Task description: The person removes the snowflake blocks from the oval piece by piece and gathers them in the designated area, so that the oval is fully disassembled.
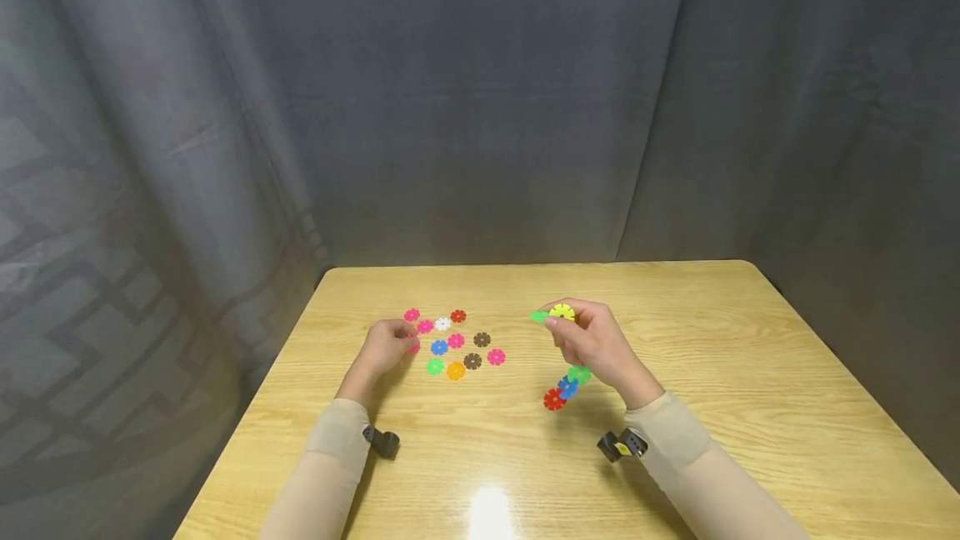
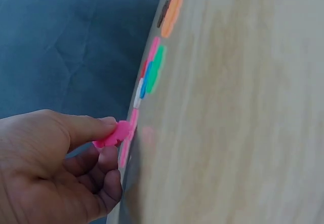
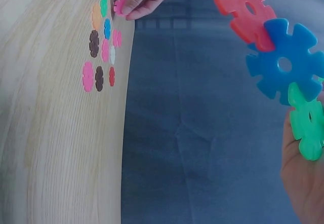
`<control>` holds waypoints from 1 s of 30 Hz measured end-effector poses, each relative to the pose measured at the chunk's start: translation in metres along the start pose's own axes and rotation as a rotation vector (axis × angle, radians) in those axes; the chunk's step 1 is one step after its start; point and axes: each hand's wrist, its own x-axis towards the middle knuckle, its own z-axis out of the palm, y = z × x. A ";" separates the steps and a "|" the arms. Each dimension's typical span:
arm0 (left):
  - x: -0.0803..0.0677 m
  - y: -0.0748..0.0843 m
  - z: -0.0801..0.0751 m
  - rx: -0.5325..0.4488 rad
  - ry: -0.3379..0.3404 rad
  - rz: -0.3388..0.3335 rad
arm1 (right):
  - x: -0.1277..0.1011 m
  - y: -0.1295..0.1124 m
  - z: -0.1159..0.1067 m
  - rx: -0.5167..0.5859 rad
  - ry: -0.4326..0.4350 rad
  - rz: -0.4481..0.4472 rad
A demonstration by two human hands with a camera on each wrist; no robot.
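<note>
1. Nearest the person, the wooden table (image 1: pixel 675 457) carries both forearms in beige sleeves, each with a small wrist camera strapped on.

2. The right hand (image 1: pixel 596 344) is raised just above the table, its fingers curled round a joined chain of snowflake discs (image 1: pixel 567 387). A red, a blue and a green disc hang below the palm; a yellow disc (image 1: pixel 562 312) and a green disc tip (image 1: pixel 537 317) stick out above the fingers. The right wrist view shows the red, blue and green pieces slotted edge to edge.

3. The left hand (image 1: pixel 386 347) rests on the table at the left edge of the loose pile — thumb and fingers pinch a pink disc (image 2: pixel 114 135), lifted slightly off the surface.

4. Just beyond it lie the loose discs (image 1: pixel 456 342), flat and unjoined: pink, white, red, blue, brown, green and orange.

5. By my judgement the work is partway along — several discs are linked in the chain, while about a dozen remain on the table, the pinched pink one included.

6. Farthest back hangs a grey curtain (image 1: pixel 480 90).
</note>
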 end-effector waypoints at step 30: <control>-0.062 0.165 0.040 -0.167 -0.057 0.903 | 0.008 0.006 0.010 0.064 -0.074 -0.088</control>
